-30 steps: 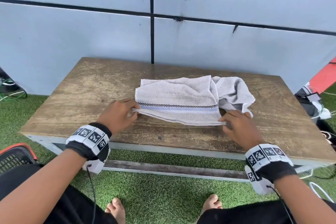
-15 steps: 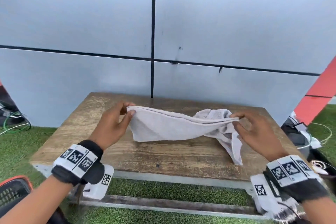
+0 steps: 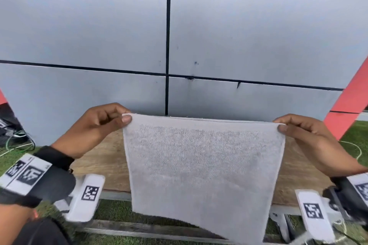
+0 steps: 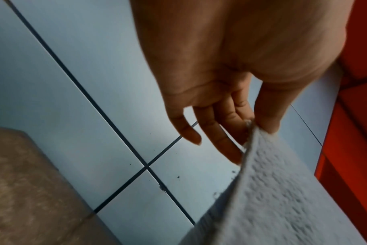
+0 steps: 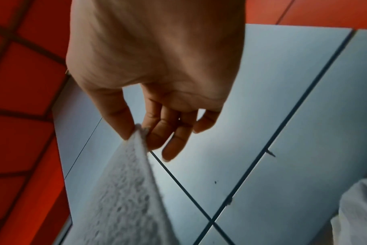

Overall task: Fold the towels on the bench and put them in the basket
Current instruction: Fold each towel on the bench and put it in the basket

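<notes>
Lifted off the tabletop (image 3: 103,157) since before, the towel (image 3: 203,165) hangs flat, fingers (image 3: 126,119) of both hands pinching its 2 top corners; next, fold it in half.

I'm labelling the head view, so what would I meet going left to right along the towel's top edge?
Left hand pinching the left corner → towel hanging spread in front of the bench → right hand pinching the right corner → red panel at the far right.
</notes>
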Demonstrator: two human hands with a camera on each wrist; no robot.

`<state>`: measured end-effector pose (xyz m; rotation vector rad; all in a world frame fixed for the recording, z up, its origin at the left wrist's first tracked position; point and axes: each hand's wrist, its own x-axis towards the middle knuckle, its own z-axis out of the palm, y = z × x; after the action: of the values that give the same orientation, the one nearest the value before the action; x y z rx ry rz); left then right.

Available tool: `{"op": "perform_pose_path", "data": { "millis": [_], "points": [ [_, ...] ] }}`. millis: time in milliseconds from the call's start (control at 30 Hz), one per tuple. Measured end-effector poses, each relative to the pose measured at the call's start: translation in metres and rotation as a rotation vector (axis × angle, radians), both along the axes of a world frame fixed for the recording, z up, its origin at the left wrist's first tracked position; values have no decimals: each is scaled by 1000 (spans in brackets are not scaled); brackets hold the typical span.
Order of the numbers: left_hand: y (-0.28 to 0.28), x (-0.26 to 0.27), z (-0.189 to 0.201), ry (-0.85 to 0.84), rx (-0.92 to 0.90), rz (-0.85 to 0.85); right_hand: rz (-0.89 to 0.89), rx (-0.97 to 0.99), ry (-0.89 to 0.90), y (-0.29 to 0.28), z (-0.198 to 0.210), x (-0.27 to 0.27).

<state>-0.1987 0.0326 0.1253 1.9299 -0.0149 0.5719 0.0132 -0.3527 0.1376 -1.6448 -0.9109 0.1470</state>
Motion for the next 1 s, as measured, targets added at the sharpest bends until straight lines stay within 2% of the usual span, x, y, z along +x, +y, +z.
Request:
{"op": "perform_pose_path", "data": {
  "millis": [167,367,500,567,833,900,1000],
  "points": [
    [7,20,-27,54,-7,84,-88,-236,-59,14,-29,19],
    [35,66,-79,242,251,211,-165,-484,-62,47,-70,51],
    [47,106,-86,347,437,265,-223,-592,-112,77,-94,93],
    [54,125,-82,384,461,282,-244,-637,-158,91,-96,111],
    [67,171,-73,339,508,389,-428,-687,-311,119,-92,153],
    [67,168,-81,334,523,367,-419,-662,-321,114,-97,150],
    [59,150,-101,309,641,319,-341,-620,-388,94,-117,137]
  ]
}}
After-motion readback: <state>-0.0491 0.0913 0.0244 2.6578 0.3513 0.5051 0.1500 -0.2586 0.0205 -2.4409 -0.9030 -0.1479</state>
